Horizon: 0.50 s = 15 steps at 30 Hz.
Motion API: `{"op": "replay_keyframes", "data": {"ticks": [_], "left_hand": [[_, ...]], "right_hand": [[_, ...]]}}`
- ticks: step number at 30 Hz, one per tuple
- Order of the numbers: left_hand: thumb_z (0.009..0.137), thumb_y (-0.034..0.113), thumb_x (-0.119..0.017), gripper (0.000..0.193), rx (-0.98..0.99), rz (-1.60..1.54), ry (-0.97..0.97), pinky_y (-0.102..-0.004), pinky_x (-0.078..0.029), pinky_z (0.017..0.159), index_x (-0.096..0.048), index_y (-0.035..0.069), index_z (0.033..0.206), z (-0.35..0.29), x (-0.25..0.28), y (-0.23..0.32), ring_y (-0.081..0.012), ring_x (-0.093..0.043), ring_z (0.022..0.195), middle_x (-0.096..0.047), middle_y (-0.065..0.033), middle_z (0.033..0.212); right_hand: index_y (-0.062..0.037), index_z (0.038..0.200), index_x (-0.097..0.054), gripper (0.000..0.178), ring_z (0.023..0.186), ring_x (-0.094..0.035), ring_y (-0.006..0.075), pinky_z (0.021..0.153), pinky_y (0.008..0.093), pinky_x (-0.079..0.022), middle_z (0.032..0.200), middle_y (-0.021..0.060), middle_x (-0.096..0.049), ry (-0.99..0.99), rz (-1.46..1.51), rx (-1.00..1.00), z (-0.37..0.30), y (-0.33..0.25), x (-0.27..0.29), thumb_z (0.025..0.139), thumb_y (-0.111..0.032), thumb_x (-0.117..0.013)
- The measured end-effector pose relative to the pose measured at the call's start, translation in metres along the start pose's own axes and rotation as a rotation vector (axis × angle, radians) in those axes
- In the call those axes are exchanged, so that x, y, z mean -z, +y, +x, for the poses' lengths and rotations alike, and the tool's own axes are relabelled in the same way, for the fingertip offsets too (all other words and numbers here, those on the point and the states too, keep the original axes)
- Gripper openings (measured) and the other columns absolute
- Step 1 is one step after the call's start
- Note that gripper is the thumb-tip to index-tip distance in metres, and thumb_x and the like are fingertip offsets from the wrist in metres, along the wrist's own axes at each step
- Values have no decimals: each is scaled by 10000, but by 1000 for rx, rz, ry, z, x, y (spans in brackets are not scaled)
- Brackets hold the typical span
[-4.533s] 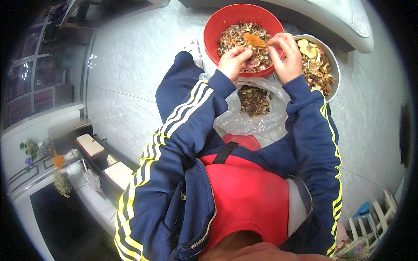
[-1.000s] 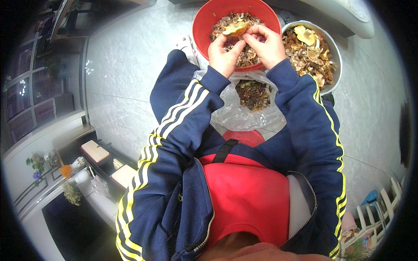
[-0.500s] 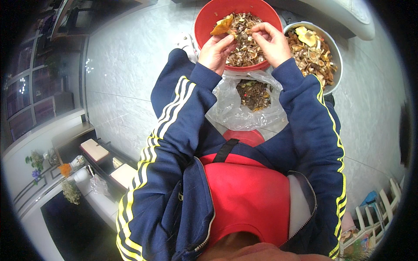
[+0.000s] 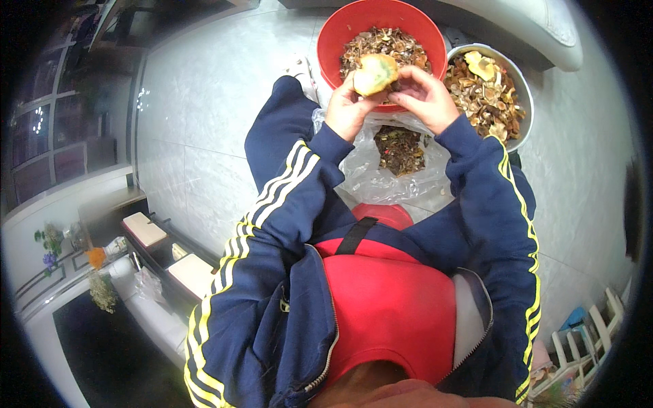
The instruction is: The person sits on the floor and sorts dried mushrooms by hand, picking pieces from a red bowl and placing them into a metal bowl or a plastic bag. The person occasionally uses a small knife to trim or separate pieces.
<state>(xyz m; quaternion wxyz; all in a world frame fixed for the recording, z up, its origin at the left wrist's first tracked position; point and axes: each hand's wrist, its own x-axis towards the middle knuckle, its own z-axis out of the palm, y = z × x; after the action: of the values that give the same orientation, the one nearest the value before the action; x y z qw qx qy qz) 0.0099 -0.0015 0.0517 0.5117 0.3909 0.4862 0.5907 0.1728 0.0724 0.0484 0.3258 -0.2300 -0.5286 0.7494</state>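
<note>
A large yellow mushroom point(image 4: 375, 73) with a greenish patch on its cap is held up over the near rim of the red basin point(image 4: 332, 42). My left hand point(image 4: 348, 111) grips it from the left with thumb and fingers. From the right, my right hand point(image 4: 430, 102) closes its fingers at the mushroom's lower side; the stem there is mostly hidden. Many small brown mushrooms point(image 4: 391, 44) fill the bottom of the basin. Just below my hands lies a clear plastic bag point(image 4: 425, 187), opened out, with dark debris point(image 4: 400, 151) in it.
A pale metal pot point(image 4: 528, 92) heaped with mushrooms, a yellow one on top point(image 4: 480, 65), stands right of the basin. A red stool point(image 4: 384, 214) shows between my legs. White furniture point(image 4: 530, 27) borders the far side. A white rack point(image 4: 592, 333) is at lower right.
The yellow mushroom has been turned so its cap top faces up, and brought nearer to me. My right hand has come down from over the basin to the mushroom.
</note>
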Motion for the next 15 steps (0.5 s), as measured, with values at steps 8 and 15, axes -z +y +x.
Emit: {"op": "replay_keyframes", "data": {"ticks": [8,15], "left_hand": [[817,86,-610,541,4,-98,-192,-315,-378,995,-408,18,1313,-56,1,5,-169,-481,1166,-495,-76,1266],[933,251,-405,433,504,-454,-228,-384,-410,952,-435,-18,1271,-86,24,-11,-259,-544,1081,-515,-157,1240]], "right_hand": [[-7,932,-567,203,851,-588,162,759,269,-476,928,63,-576,4,-527,321,-56,-19,-18,743,-7,-641],[-14,891,-559,178,810,-568,236,710,320,-457,858,100,-555,-80,-698,244,-104,-5,-16,736,-36,-646]]}}
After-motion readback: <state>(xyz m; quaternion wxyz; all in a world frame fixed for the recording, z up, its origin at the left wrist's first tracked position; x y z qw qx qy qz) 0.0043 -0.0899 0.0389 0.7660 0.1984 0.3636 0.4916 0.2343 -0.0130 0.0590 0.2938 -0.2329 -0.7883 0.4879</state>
